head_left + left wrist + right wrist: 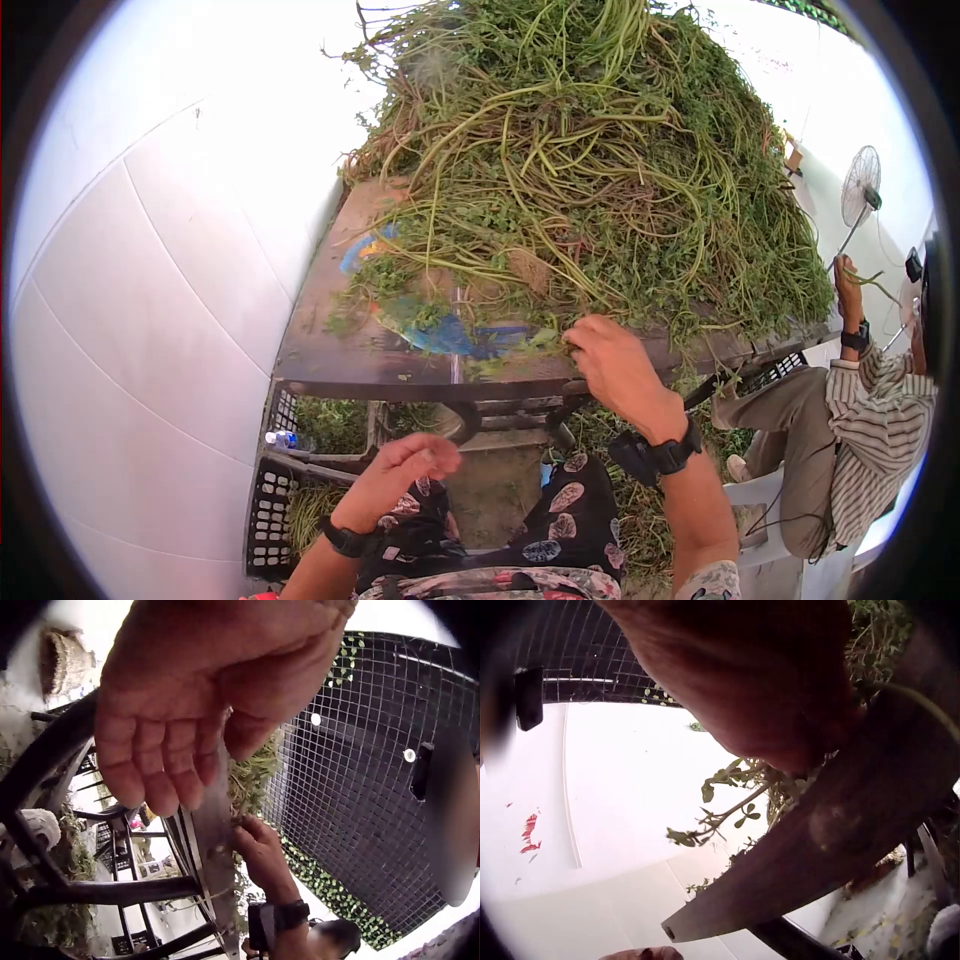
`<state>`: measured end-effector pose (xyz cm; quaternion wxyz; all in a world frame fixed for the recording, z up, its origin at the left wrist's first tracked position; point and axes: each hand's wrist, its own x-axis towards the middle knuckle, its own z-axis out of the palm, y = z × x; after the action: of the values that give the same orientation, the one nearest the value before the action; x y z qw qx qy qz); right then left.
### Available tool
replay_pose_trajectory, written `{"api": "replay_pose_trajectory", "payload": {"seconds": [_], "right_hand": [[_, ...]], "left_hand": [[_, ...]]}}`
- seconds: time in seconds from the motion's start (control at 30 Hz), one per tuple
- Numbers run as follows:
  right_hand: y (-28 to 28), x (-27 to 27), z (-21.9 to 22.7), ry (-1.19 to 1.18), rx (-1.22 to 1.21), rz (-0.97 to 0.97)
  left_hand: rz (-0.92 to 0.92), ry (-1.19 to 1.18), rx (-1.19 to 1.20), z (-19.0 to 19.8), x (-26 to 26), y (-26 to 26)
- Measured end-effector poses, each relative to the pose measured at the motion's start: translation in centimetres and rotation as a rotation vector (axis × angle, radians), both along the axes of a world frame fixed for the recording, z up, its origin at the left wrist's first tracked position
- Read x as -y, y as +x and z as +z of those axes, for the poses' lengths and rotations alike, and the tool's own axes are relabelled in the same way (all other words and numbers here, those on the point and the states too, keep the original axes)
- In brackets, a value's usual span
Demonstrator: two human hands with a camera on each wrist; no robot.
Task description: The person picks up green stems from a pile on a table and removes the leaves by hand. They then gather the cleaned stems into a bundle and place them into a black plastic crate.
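A big heap of green stems (590,170) covers a brown table (330,350). My right hand (575,345) is at the heap's near edge, by the table's front rim, and its curled fingers pinch a few stems. The left wrist view shows this right hand (244,829) at the greens on the table edge (214,847). My left hand (435,460) hangs below the table over my lap. Its fingers (172,772) are relaxed and loosely curled, and it holds nothing. In the right wrist view, leafy sprigs (727,814) hang over the table rim (817,847).
Black plastic crates (270,490) with greens and a small bottle (280,438) stand under the table at left. A white wall (150,250) runs along the left side. Another person (850,440) sits at right on a white chair, with a fan (860,190) behind them.
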<state>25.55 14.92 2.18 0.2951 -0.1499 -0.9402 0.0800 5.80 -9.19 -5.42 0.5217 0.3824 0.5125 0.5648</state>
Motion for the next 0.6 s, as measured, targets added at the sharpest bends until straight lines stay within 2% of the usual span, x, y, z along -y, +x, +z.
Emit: {"api": "replay_pose_trajectory", "payload": {"seconds": [0.1, 0.2, 0.3, 0.4, 0.43, 0.53, 0.6], "right_hand": [[1.4, 0.0, 0.6, -0.030, 0.008, 0.004], [2.4, -0.4, 1.4, -0.003, 0.067, 0.037], [2.1, -1.0, 3.1, -0.013, 0.121, 0.000], [-0.8, -0.7, 5.1, 0.109, -0.014, -0.048], [-2.3, -0.8, 5.0, 0.051, -0.068, 0.015], [-7.8, -1.3, 3.6, -0.141, -0.030, 0.202], [-11.1, -1.8, 1.2, -0.098, -0.027, 0.138]], "left_hand": [[-0.010, 0.028, -0.045, 1.5, -1.1, 1.0], [-0.046, 0.168, -0.222, 3.1, -2.1, 0.5], [0.077, 0.228, -0.206, 5.1, -3.3, 0.0], [0.189, 0.324, -0.140, 5.8, -5.0, -0.7], [0.213, 0.346, -0.135, 5.8, -5.7, -0.9], [0.248, 0.345, -0.077, 4.6, -7.5, -1.6], [0.265, 0.332, -0.010, 4.4, -7.8, -2.1]]}}
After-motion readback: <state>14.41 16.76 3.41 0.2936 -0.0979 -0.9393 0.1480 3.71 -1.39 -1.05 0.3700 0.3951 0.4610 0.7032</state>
